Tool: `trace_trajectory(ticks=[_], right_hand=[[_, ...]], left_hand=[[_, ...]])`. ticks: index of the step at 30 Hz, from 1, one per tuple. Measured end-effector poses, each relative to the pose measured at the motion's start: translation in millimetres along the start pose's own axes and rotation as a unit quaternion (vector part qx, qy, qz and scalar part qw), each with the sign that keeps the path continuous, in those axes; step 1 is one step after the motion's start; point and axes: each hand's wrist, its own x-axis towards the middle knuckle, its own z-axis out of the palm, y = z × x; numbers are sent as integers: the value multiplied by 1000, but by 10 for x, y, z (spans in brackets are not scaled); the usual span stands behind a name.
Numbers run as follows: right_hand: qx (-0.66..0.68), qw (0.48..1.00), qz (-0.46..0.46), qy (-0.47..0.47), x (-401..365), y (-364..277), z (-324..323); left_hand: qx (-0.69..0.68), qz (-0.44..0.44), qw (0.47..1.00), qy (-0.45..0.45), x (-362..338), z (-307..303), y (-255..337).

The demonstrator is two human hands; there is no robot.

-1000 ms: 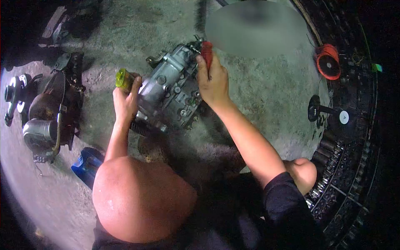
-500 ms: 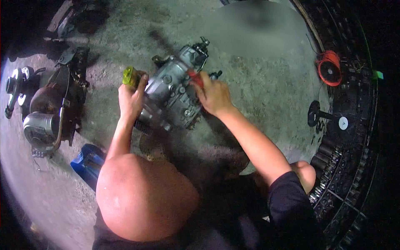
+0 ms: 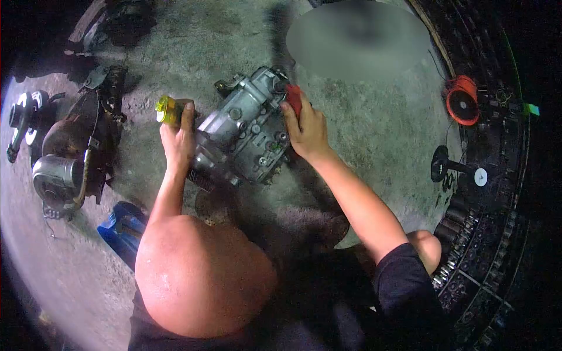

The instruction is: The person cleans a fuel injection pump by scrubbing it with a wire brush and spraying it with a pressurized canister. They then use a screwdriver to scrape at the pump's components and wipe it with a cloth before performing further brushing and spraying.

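A grey cast-metal machine unit (image 3: pixel 234 114), much like an injection pump, lies at a slant on the concrete floor, with round plugs and fittings along its side. At its left end, my left hand (image 3: pixel 177 140) is closed around a bright yellow-green, ribbed object (image 3: pixel 168 110), thumb up; the rest of that object is hidden in the hand. My right hand (image 3: pixel 309 131) is closed at the unit's right upper end, pinching a red object (image 3: pixel 294 98) that overlaps the housing. I cannot tell whether the red object is a rag or a handle.
To the left lie a rusty, silver-capped machine part (image 3: pixel 55 178) and a blue container (image 3: pixel 123 228). On the right are a red round-faced device (image 3: pixel 462 99), a black stand-like piece (image 3: pixel 448 162) and a dark tray of sockets (image 3: pixel 468 240). A blurred patch covers the upper right floor.
My right hand has moved slightly right and up with the red object, which is sharper now. My left hand and the yellow-green object have shifted a little left and down.
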Motion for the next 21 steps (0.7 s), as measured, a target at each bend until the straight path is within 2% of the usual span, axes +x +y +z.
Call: trace_trajectory(ticks=[2, 3, 4, 7, 8, 10, 11, 15, 16, 18, 19, 20, 21], right_hand=[[-120, 986, -11, -118, -21, 390, 246], [-181, 968, -15, -174, 30, 321, 209], [-183, 967, 9, -176, 13, 250, 177], [-28, 999, -39, 9, -53, 49, 95], [-22, 1000, -16, 2, -53, 151, 147], [-141, 987, -4, -81, -4, 280, 173], [-200, 972, 2, -123, 35, 343, 188], [10, 996, -81, 22, 14, 39, 14], [-30, 997, -68, 0, 32, 114, 169], [-47, 998, -27, -13, 203, 220, 289], [-53, 998, -2, -26, 275, 12, 237], [3, 1000, 24, -8, 346, -128, 80], [29, 999, -9, 24, 396, -208, 95]], left_hand=[[23, 24, 999, 4, 69, 21, -36], [12, 23, 1000, -2, 60, 49, -9], [1, 20, 1000, -6, 47, 59, 2], [-11, 17, 1000, -3, 7, 17, 59], [11, 12, 1000, -6, -13, 10, 56], [20, 20, 1000, 13, 39, 56, 128], [6, 73, 996, 45, 30, 99, 137], [9, -16, 1000, 13, 54, 14, 7], [16, -25, 1000, 3, 65, 3, 29], [-1, 29, 999, 31, 82, 63, 112], [-6, 49, 998, 44, 54, 84, 133], [-16, 56, 997, 49, 35, 84, 144], [-9, 42, 998, 48, 57, 49, 126]])
